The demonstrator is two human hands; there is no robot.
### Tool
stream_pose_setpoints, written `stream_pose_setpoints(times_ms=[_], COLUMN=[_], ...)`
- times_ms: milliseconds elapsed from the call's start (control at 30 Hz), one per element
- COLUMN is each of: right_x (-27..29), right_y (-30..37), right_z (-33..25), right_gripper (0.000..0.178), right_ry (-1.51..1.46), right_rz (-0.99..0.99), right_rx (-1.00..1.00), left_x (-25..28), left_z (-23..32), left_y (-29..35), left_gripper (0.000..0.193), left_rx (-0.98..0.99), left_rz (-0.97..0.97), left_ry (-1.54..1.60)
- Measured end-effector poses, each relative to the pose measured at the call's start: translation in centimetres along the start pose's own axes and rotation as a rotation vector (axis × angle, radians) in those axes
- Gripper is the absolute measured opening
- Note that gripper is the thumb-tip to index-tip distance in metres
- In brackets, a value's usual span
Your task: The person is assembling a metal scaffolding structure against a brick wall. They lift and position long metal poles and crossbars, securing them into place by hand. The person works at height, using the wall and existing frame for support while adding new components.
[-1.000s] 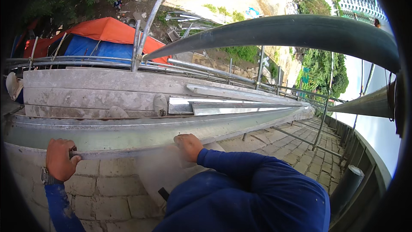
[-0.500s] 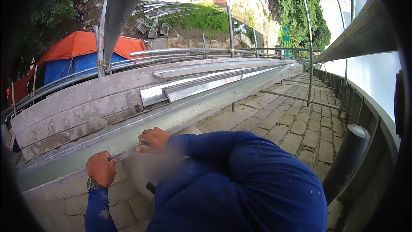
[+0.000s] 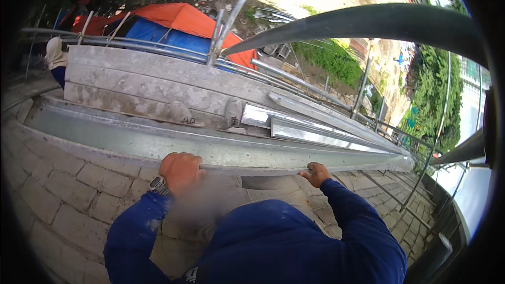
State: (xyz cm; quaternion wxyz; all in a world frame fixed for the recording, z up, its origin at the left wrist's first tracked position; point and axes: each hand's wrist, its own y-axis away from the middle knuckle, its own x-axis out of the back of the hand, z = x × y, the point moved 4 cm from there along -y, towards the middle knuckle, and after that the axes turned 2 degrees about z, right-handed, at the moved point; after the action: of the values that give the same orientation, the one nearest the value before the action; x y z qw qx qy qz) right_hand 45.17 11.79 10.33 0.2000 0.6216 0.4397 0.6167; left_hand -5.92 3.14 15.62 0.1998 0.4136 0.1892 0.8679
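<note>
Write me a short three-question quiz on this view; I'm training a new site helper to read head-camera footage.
1. True or false: both hands rest on the near edge of the long grey metal channel.
2. Which wrist wears a watch? A) left B) right
3. What colour is the tarp beyond the stacked planks?

Key:
1. True: the left hand and the right hand both grip that edge.
2. A.
3. Orange, with blue beneath it.
</note>
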Motion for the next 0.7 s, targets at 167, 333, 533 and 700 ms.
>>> stream_pose_setpoints(times_ms=[167, 333, 533, 700], right_x=[-1.6, -0.5, 2.5, 4.0], right_y=[0.5, -0.9, -3.8, -6.2], right_z=[1.7, -2.6, -14.8, -26.3], right_gripper=[0.069, 0.052, 0.052, 0.070], right_ry=[0.020, 0.062, 0.013, -0.086], right_rz=[0.078, 0.107, 0.116, 0.246], right_rx=[0.074, 0.138, 0.208, 0.344], left_x=[-0.3, 1.3, 10.6, 17.7], left_z=[-2.0, -5.4, -13.4, -20.4], left_y=[1.2, 3.4, 6.6, 9.4], left_gripper=[0.024, 0.026, 0.039, 0.047], left_rx=[-0.077, -0.060, 0.101, 0.267], left_rz=[-0.017, 0.074, 0.005, 0.003], left_ry=[0.052, 0.101, -0.054, -0.179])
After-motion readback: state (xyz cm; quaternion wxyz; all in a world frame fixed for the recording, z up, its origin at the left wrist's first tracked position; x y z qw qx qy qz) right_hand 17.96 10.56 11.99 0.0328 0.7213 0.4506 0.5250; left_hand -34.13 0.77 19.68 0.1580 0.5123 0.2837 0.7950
